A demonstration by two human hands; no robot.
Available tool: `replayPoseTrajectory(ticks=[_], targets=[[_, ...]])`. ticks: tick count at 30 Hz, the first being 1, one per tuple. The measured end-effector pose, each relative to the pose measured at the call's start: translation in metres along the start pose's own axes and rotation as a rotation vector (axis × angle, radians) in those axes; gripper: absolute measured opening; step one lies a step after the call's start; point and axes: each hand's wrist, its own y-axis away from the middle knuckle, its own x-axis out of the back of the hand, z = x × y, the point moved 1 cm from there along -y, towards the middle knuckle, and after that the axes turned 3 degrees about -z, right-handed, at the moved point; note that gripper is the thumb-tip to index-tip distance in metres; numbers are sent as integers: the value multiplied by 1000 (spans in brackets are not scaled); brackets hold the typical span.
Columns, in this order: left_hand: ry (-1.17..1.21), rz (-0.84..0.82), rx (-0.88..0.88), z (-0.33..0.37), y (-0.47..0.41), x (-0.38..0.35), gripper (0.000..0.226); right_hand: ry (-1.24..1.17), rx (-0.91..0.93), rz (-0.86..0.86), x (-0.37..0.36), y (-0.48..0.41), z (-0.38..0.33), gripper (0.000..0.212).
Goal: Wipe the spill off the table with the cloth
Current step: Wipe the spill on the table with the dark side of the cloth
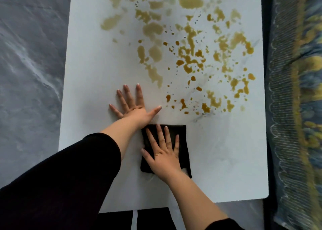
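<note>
Cloth [181, 135], dark & folded square, lies flat on table [87, 93] toward front edge, just short of the nearest drops of spill [190, 62]. Right hand [163, 153] presses it, palm down, fingers spread. Left hand [134, 106] is spread flat on bare table just beside cloth's far-left corner, holding nothing.

Risks, as I judge: spill is wide, w/ brown puddles & specks over most of far & right part of top. Cloth is small, so it prob. soaks fast & smears instead of lifting. Strokes toward right edge could push liquid off onto patterned fabric [296, 90] right beside table, so pulling inward looks safer. Left thumb points at nearest drops. A sideways swipe may bump it, or drag sleeve [69, 177] thru wet.

Around: grey marble-look floor [26, 73] on left. Nothing stands btw cloth & spill except left thumb.
</note>
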Motion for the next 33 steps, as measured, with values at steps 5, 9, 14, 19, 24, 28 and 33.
replayPoseTrajectory(ticks=[5,9,14,19,24,28,33], targets=[[-13,-11,20,-1,-3,-2,113,-40,-87,-33,-8,20,24,63],[-13,-14,16,-1,-3,-2,112,-29,-92,-11,4,1,30,64],[-8,10,22,0,-3,-3,112,-53,-132,126,78,-88,52,62],[-15,16,32,-1,-5,-4,114,-27,-86,137,109,-114,61,60],[-11,9,20,-1,-5,-4,113,-16,-88,90,54,-43,59,66],[-12,1,22,-1,-4,-3,112,-5,-95,-12,30,-16,65,65],[-8,-2,15,0,-3,-3,111,34,-95,48,50,-39,70,64]])
